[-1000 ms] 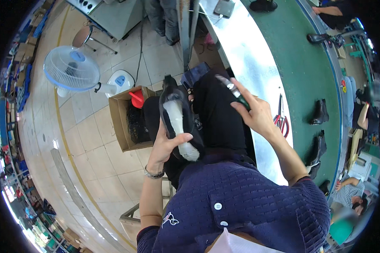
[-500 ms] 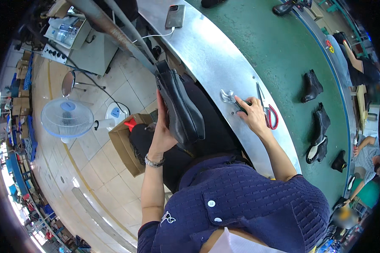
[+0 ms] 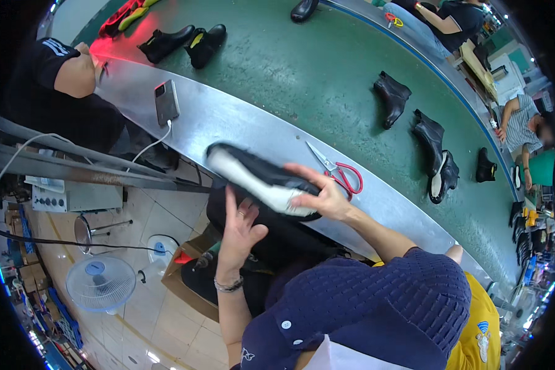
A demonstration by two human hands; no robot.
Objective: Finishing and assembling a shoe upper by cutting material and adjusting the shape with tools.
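A black boot (image 3: pixel 260 186), blurred by motion, is tilted over my lap and the metal edge strip, its white sole turned toward me. At the end nearer my right side, my right hand (image 3: pixel 328 196) grips it, thumb on the sole and fingers over the black upper. Just below the boot is my left hand (image 3: pixel 240 237), open, with fingers apart; whether its fingertip touches the sole I cannot tell. Red-handled scissors (image 3: pixel 346 177) lie on the metal strip beyond my right hand.
A phone (image 3: pixel 166 102) with a white cable lies on the metal strip (image 3: pixel 132 80). More black boots (image 3: pixel 393 98) stand or lie on the green surface (image 3: pixel 302 80). At left are a co-worker's arm (image 3: pixel 77 75), a cardboard box (image 3: pixel 185 290) and a fan (image 3: pixel 100 282).
The boot has passed from my left hand to my right and turned sole up. My right hand has left the metal tool on the strip, which no longer shows. The view has swung left.
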